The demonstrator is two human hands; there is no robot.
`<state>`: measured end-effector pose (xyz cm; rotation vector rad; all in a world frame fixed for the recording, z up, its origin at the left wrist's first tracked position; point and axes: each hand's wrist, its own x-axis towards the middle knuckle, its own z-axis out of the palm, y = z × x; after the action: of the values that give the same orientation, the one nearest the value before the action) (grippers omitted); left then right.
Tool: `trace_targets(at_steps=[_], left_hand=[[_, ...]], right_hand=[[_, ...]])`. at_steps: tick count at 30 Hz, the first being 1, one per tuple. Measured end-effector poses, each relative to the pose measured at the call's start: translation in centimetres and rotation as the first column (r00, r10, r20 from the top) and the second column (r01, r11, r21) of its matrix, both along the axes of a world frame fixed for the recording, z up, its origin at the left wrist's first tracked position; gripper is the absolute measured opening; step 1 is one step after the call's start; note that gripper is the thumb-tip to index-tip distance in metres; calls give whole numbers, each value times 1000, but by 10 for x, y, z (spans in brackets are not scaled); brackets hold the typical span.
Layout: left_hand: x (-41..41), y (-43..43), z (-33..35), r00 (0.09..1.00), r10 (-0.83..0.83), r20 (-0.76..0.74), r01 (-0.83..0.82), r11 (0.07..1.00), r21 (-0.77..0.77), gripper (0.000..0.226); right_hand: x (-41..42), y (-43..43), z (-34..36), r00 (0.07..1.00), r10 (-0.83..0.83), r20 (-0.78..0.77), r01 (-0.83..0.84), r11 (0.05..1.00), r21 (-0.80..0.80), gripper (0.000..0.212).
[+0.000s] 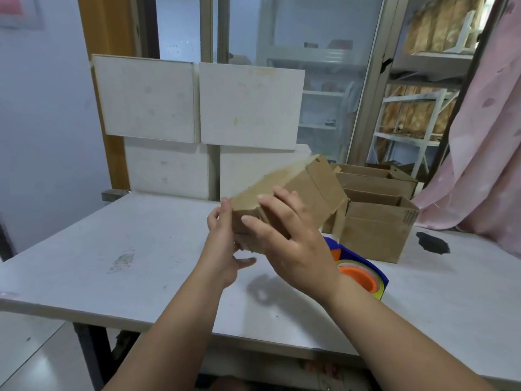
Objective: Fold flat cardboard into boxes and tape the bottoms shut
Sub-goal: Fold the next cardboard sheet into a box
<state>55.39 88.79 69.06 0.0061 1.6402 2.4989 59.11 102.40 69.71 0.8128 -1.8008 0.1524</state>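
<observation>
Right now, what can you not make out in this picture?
Tape dispenser, head view: mostly hidden behind the right hand.
Held box: near end covered by the left hand.
Dark patch on the table: too blurred to identify.
Finished boxes: partly behind the held box.

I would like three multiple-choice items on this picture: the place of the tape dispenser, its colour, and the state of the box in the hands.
1. The dispenser is: A on a shelf; B on the table by the right hand; C on the floor.
2. Its frame is: A blue; B red; C black.
3. The box is: A flat on the table; B held up by both hands; C inside another box.
Answers: B, it rests on the table beside that hand; A, blue round an orange core; B, the left hand and right hand hold it above the table.
</observation>
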Motion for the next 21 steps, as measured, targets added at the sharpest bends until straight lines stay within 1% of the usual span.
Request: trace_targets(at_steps=[2,3,4,5,6,7,8,9,10,11,12,13,14,15,17,19,21], left_hand=[[-4,3,-2,993,-81,85,64,981,183,68],[-6,4,-4,990,-92,108,65,970,235,67],[-6,6,-6,990,-79,121,45,964,263,63],[-6,9,-9,991,-42,128,4,961,277,59],[-6,12,-13,991,18,134,-56,957,286,53],[-6,14,-17,987,91,132,-125,952,280,47],[-5,15,-21,980,158,118,-185,944,275,40],[-5,16,-25,974,204,97,-224,936,272,34],[-4,16,-29,970,229,79,-243,929,280,28],[-4,15,-33,968,239,74,-250,921,298,23],[-2,16,-36,968,239,78,-252,913,322,19],[-1,15,-41,968,235,86,-250,905,345,17],[0,14,-44,971,218,101,-240,894,379,19],[0,12,-47,975,188,119,-221,880,420,19],[-2,4,-52,983,95,154,-161,851,501,25],[-5,-8,-57,981,39,192,-126,875,467,38],[-10,-18,-61,983,51,178,-109,935,337,32]], right_hand=[[-3,8,-10,999,-39,13,37,994,104,48],[-3,10,-15,998,-49,29,45,992,122,53],[0,11,-20,997,-50,61,44,993,106,54],[3,10,-23,992,-35,125,29,998,53,54],[8,8,-26,976,2,217,10,999,-53,54],[14,4,-26,945,52,322,19,976,-215,59],[19,0,-25,897,115,427,78,909,-409,65],[22,-3,-24,839,206,504,162,790,-592,73],[21,-4,-23,773,323,546,239,649,-723,83],[19,-3,-21,689,457,562,294,532,-794,95],[14,-2,-23,609,569,552,326,455,-829,107],[12,-1,-24,562,623,545,344,423,-838,113],[10,-1,-26,549,628,552,354,423,-834,115],[9,-1,-28,558,604,569,361,440,-822,114],[9,5,-34,555,541,632,381,511,-771,113],[10,17,-37,490,515,703,370,608,-703,112],[11,29,-40,387,551,739,335,663,-669,109]])
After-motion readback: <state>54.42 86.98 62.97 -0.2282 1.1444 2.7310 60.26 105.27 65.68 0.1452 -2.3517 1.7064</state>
